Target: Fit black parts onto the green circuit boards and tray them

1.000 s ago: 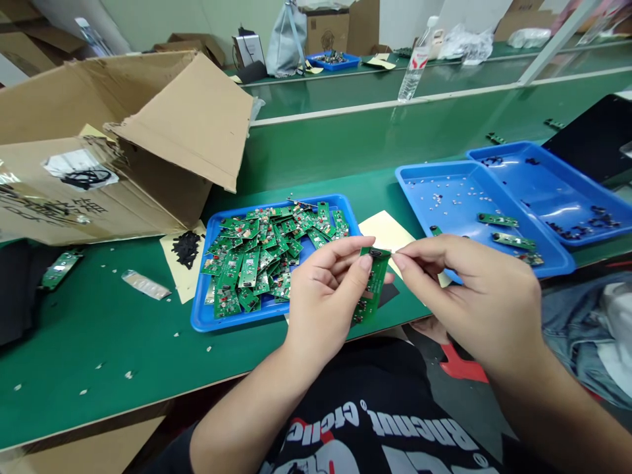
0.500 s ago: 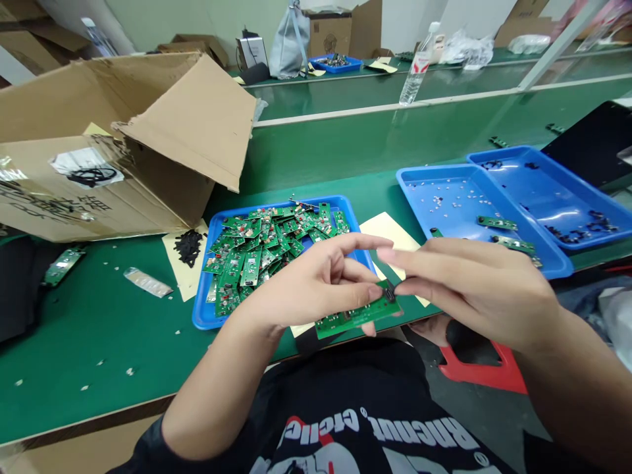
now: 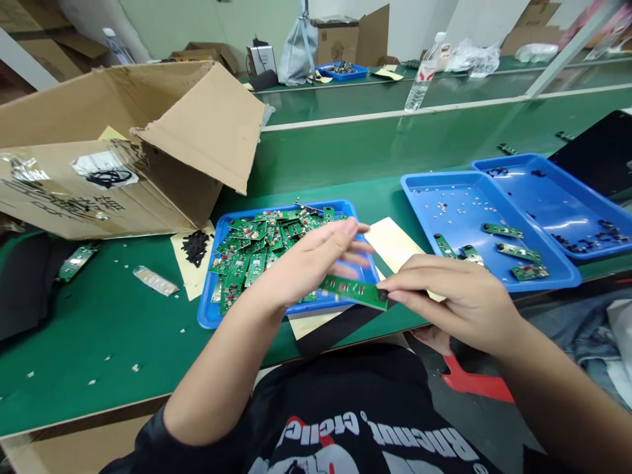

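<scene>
Circuit board (image 3: 355, 291) hung at the near right of the heaped blue tray (image 3: 210, 319), pinched at its right end by the right hand (image 3: 454, 299). The left hand (image 3: 313, 258) was spread at its left end, contact unclear. Gripping the edges, clear of the face, seemed safest.

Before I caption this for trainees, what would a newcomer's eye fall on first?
Probably the open cardboard box on the left. Then the blue tray near the middle, heaped with green circuit boards. Nearer, the right hand pinches one board by its end, with the open left hand at the other.
</scene>
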